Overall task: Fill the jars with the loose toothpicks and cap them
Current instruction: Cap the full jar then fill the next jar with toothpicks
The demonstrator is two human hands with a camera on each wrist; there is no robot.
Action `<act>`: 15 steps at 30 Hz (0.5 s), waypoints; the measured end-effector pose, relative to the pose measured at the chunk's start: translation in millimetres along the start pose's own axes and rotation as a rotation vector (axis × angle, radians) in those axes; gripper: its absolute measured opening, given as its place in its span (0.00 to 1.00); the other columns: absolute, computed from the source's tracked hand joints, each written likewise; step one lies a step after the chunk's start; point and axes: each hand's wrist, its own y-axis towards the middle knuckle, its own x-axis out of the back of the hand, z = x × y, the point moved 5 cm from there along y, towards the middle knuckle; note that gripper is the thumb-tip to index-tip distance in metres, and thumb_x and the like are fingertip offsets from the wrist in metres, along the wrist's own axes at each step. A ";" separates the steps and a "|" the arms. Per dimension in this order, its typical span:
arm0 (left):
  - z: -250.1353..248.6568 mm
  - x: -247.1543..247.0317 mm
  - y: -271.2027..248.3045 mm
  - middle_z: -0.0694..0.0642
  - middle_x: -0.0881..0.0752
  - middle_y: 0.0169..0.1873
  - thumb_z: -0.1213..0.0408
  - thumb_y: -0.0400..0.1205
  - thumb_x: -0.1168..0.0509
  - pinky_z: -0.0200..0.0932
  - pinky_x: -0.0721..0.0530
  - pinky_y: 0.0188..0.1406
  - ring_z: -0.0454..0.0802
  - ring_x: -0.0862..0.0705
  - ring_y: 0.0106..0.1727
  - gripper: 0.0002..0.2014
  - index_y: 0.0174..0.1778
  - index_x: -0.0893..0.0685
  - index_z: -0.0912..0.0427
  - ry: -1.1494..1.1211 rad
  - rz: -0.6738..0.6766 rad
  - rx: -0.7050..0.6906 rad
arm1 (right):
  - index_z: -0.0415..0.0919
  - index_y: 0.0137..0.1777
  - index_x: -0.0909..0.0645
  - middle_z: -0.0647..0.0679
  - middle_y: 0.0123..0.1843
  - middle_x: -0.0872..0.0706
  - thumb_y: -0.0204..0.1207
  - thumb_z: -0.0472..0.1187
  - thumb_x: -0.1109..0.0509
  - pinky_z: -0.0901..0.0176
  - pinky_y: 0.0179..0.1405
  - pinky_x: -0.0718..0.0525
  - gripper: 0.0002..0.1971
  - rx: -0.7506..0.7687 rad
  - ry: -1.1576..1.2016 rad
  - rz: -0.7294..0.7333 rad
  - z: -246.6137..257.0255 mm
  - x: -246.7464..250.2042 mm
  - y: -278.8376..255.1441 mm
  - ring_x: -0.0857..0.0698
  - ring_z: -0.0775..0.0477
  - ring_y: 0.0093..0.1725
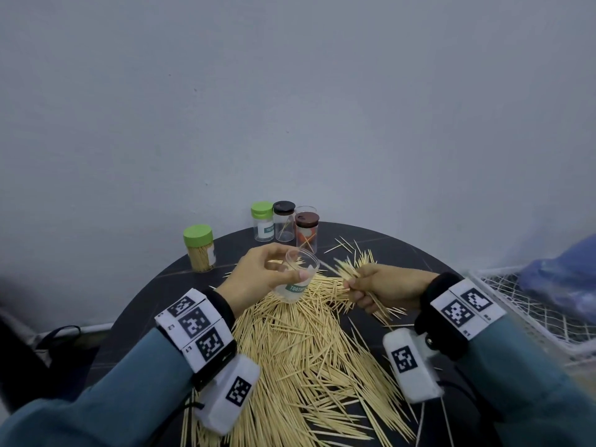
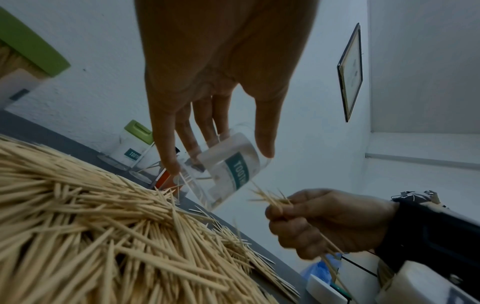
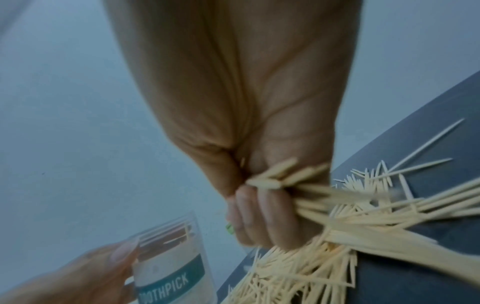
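My left hand [image 1: 258, 274] grips an uncapped clear jar [image 1: 298, 275] with a teal label, tilted so its mouth faces right; the same jar [image 2: 228, 168] shows between thumb and fingers in the left wrist view. My right hand [image 1: 380, 290] clutches a bundle of toothpicks [image 1: 353, 269], tips pointing at the jar mouth, a short gap away. In the right wrist view the bundle [image 3: 298, 185] sits in my curled fingers, and the jar [image 3: 171, 265] is lower left. A big heap of loose toothpicks [image 1: 303, 346] covers the round dark table [image 1: 403, 250].
A filled jar with a green cap [image 1: 200, 248] stands at the table's left rim. Behind, near the wall, stand a green-capped jar [image 1: 263, 221], a black-capped jar [image 1: 284, 221], a brown-capped jar [image 1: 307, 232] and an uncapped one [image 1: 306, 210]. A white wire basket [image 1: 532, 301] sits right.
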 end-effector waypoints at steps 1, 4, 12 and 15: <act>-0.4 -0.3 -0.3 0.51 0.15 0.58 0.64 0.73 0.25 0.41 0.17 0.50 0.49 0.17 0.58 0.20 0.61 0.19 0.52 0.008 0.002 0.001 | 0.40 0.38 0.34 0.50 0.28 0.33 0.86 0.33 0.51 0.71 0.21 0.33 0.14 0.056 0.059 -0.046 4.3 2.3 0.1 0.34 0.59 0.21; -1.0 -3.6 -1.5 0.52 0.14 0.56 0.65 0.74 0.26 0.42 0.16 0.50 0.51 0.16 0.59 0.20 0.62 0.18 0.54 0.027 0.036 0.016 | 0.41 0.37 0.36 0.51 0.26 0.32 0.86 0.34 0.51 0.71 0.21 0.34 0.14 0.257 0.215 -0.188 19.5 9.0 0.5 0.34 0.59 0.21; -5.4 -24.9 -10.3 0.49 0.16 0.53 0.62 0.71 0.24 0.26 0.21 0.40 0.37 0.18 0.47 0.23 0.63 0.18 0.55 0.183 0.222 -0.014 | 0.41 0.39 0.33 0.52 0.27 0.33 0.87 0.35 0.53 0.72 0.22 0.34 0.14 0.629 0.532 -0.311 53.3 7.5 -11.6 0.34 0.59 0.23; -4.9 -31.1 -13.6 0.45 0.16 0.51 0.60 0.71 0.23 0.28 0.23 0.44 0.36 0.19 0.48 0.24 0.63 0.18 0.54 0.205 0.252 -0.010 | 0.41 0.40 0.33 0.52 0.27 0.33 0.87 0.36 0.53 0.72 0.22 0.33 0.14 0.674 0.590 -0.310 57.4 3.2 -15.5 0.33 0.60 0.23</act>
